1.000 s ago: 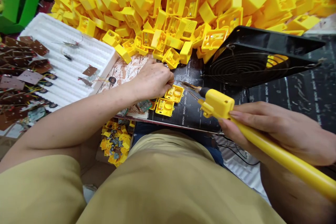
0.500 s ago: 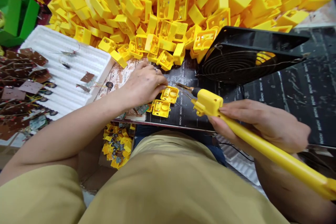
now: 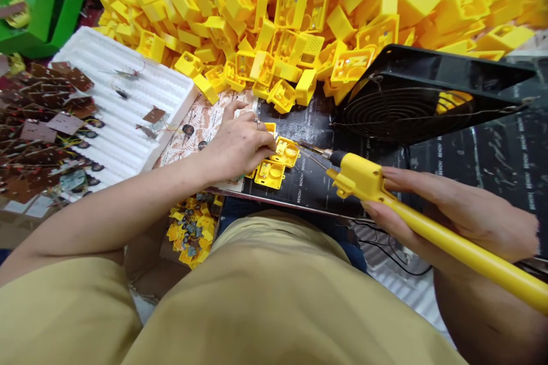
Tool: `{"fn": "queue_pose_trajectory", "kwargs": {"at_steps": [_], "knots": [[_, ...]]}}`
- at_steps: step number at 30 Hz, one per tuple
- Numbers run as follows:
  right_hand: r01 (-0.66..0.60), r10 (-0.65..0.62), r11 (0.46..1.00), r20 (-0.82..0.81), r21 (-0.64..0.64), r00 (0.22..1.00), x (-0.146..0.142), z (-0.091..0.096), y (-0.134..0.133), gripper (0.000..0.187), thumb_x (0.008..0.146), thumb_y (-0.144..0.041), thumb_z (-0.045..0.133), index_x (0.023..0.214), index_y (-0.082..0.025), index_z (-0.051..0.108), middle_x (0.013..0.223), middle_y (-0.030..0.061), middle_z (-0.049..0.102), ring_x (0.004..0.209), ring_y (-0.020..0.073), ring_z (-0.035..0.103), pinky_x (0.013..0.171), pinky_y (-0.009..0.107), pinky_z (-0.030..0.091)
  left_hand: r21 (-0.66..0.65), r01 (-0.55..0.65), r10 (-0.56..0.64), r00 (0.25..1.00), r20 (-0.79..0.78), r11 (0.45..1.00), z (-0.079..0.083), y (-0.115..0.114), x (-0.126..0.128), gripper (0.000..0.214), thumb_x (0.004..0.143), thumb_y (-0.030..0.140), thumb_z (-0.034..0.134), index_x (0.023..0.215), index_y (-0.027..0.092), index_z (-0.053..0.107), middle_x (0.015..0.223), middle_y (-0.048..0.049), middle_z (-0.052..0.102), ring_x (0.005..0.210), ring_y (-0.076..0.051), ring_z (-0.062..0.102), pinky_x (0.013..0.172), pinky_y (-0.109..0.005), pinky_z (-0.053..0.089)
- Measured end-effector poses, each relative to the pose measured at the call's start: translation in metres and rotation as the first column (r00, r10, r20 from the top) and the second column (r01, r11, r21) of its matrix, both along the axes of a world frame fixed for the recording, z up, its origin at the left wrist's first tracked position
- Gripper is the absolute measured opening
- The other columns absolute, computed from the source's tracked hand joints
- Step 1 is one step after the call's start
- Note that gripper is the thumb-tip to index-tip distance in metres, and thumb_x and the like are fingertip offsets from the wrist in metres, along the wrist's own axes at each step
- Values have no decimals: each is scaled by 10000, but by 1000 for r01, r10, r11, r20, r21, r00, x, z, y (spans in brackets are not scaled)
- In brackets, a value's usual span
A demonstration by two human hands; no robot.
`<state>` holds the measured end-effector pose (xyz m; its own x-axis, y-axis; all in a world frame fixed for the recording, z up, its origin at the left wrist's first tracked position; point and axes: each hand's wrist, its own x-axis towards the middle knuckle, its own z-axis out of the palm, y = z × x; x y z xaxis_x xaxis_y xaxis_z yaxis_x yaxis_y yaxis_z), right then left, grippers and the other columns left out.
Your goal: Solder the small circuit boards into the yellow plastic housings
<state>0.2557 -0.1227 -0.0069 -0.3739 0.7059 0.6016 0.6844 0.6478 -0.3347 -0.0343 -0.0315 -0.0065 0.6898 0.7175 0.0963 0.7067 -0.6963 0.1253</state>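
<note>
— Since 1 second ago, our soldering iron [image 3: 368, 181] has its tip drawn closer to the 2 yellow housings [image 3: 278, 162] on the black mat [image 3: 312, 182]; our left hand [image 3: 240, 145] stays on them.

— Item 1: left hand, fingers closed down on the housing, pinning it so it lies flat. Item 2: right hand [image 3: 454, 211], clamped around the iron's handle, pen-style, for tip control. Item 3: fan [image 3: 398, 108], just beside, probably for fumes.

Yellow housings [image 3: 295, 17], fan [image 3: 411, 102] behind; mat [image 3: 308, 182] seemingly clear
</note>
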Motion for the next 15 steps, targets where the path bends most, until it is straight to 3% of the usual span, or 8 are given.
{"fn": "queue_pose_trajectory", "kwargs": {"at_steps": [4,7,11,15], "knots": [[-177,178,983,-22,43,984,-3,2,3,415,836,-192,779,1218,-169,618,850,28,761,704,150,722,636,227,594,-41,-44,43,999,-24,998,-2,-2,3,203,885,241,568,792,237,748,729,-10,715,882,-222,622,1095,-555,310],[-238,237,971,-65,-8,969,-7,3,5,359,821,-140,779,1141,-184,620,825,23,751,719,148,721,657,238,608,-36,-27,25,999,-39,999,-3,-1,7,215,884,253,554,783,228,743,692,-15,688,886,-230,613,1090,-549,315],[-280,280,960,-56,-10,959,-12,7,10,220,824,-166,784,957,-219,616,724,-2,716,656,135,705,626,226,609,-40,-23,21,999,-46,999,-3,2,10,215,876,264,568,750,218,736,674,-31,659,898,-244,597,1051,-540,342],[-280,280,960,-22,9,960,-15,10,16,164,843,-204,771,897,-227,618,718,-9,714,628,130,699,612,214,608,-49,-13,10,999,-43,999,-3,3,10,219,876,260,568,737,216,731,665,-32,644,882,-240,581,1028,-532,353]]}}
